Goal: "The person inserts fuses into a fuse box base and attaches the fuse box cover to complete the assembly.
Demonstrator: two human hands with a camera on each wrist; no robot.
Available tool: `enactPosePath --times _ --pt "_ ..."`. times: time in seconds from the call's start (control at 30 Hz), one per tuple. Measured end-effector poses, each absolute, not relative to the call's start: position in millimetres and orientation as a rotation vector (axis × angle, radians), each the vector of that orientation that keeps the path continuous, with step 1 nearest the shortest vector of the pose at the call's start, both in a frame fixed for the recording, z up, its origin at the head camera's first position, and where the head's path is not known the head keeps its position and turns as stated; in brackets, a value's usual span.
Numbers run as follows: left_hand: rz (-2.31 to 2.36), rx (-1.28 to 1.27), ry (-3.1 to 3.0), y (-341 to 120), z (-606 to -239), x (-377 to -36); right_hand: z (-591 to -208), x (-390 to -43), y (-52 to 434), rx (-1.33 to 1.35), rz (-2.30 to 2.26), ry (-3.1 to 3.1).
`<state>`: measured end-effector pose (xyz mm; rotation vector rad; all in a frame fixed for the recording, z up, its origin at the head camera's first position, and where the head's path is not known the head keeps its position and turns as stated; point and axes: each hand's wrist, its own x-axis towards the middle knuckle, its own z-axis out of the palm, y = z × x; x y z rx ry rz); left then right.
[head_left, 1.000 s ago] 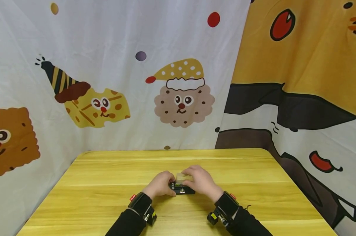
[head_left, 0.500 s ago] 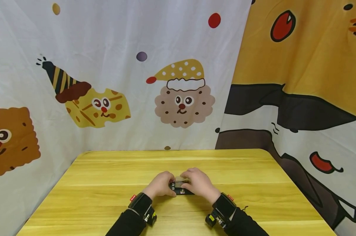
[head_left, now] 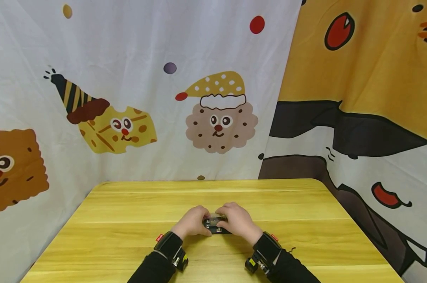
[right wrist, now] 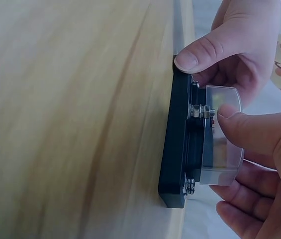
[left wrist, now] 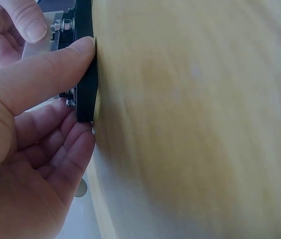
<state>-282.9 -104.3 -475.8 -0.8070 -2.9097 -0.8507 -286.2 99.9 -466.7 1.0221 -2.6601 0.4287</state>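
A small device with a black base (right wrist: pixel 174 149) and metal bolts with nuts (right wrist: pixel 200 111) stands at the middle of the table. My left hand (head_left: pixel 193 222) grips one end of the base, its thumb (left wrist: pixel 55 67) along the near side and its fingers on the far side. Over the device sits a clear plastic cover (right wrist: pixel 224 175), which my right hand (head_left: pixel 237 221) pinches between thumb and fingers. In the right wrist view the cover overlaps the black middle part above the base. What lies under the cover is partly hidden by my right hand.
The wooden table (head_left: pixel 135 204) extends on all sides of the device. Behind it hangs a white curtain (head_left: pixel 135 47) with cartoon prints, and a yellow patterned curtain (head_left: pixel 312 74) stands at the right. Black wrist straps (head_left: pixel 168 244) hold the cameras.
My right hand has lowered the clear cover down onto the device, moving slightly left and toward me. The left hand keeps its grip on the base, unmoved.
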Motion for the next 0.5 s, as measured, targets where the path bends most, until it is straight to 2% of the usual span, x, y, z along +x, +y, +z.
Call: enactPosePath --times 0.5 --pt "-0.86 -0.803 -2.91 -104.1 -473.9 -280.9 -465.9 -285.7 98.1 0.991 0.395 -2.687"
